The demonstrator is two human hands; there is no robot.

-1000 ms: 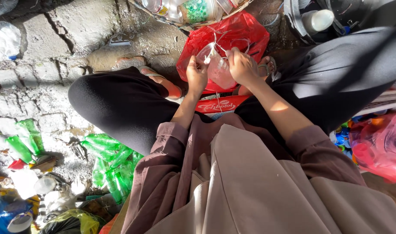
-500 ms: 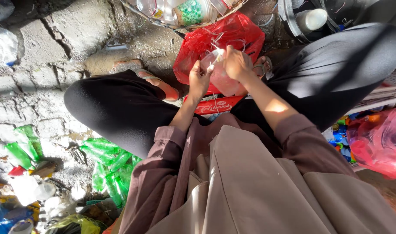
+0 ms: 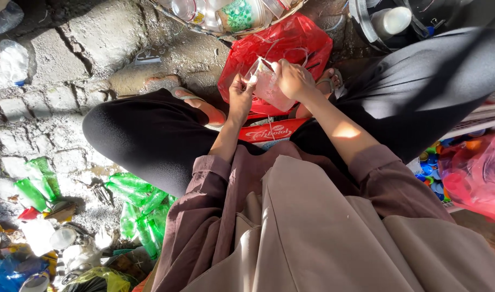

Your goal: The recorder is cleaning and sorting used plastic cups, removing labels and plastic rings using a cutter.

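Observation:
I sit on the ground with my knees apart. My left hand (image 3: 240, 93) and my right hand (image 3: 292, 79) both grip a clear plastic bottle (image 3: 268, 86) held between them, just over a red plastic bag (image 3: 307, 44) lying open on the ground between my feet. The right hand closes over the bottle's top end, the left holds its side. A red label piece (image 3: 271, 130) lies below my hands, near my lap.
A basket of clear plastic bottles (image 3: 225, 13) stands beyond the red bag. Flattened green bottles (image 3: 142, 208) lie at my left, with mixed plastic scrap (image 3: 52, 249) at the lower left. Another red bag (image 3: 477, 173) and coloured caps (image 3: 431, 173) sit at my right. A dark bucket (image 3: 388, 21) stands at the top right.
The view has shifted slightly and my hands have turned the clear bottle a little while staying over the red bag. Both hands keep their hold on it.

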